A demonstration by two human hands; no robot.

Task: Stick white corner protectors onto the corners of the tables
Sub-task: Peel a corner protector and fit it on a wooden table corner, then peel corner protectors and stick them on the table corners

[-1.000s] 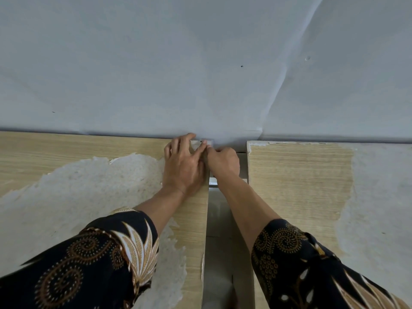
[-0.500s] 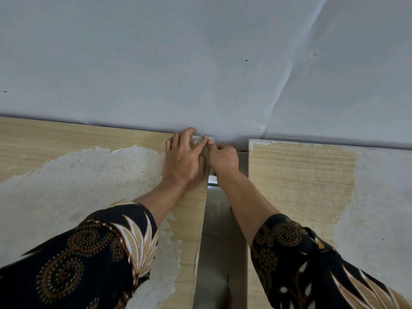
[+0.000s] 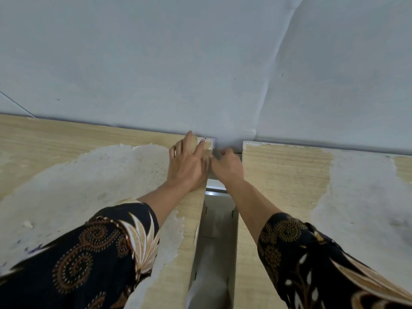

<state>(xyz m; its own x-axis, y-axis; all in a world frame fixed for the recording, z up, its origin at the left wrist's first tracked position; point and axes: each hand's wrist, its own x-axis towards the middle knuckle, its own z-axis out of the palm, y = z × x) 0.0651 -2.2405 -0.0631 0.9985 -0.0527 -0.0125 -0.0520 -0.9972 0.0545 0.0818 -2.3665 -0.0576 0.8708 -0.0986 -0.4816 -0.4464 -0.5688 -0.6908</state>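
You're pressing your left hand (image 3: 187,166) flat on the left table (image 3: 89,134); the corner protector (image 3: 212,144) is lying at eleven o'clock from your adjoining, curled right hand (image 3: 227,166), its grip hidden.

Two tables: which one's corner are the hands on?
The left table: left hand and right hand meet at its far corner by the gap. No hand is at the right table.

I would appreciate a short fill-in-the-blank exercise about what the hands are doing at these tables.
The left hand presses the far corner of the left table, which stands against the ____.
The right hand reaches into the ____ between that table and the right table.
The corner protector at that corner is ____ in colour.
Missing words: wall; gap; white.
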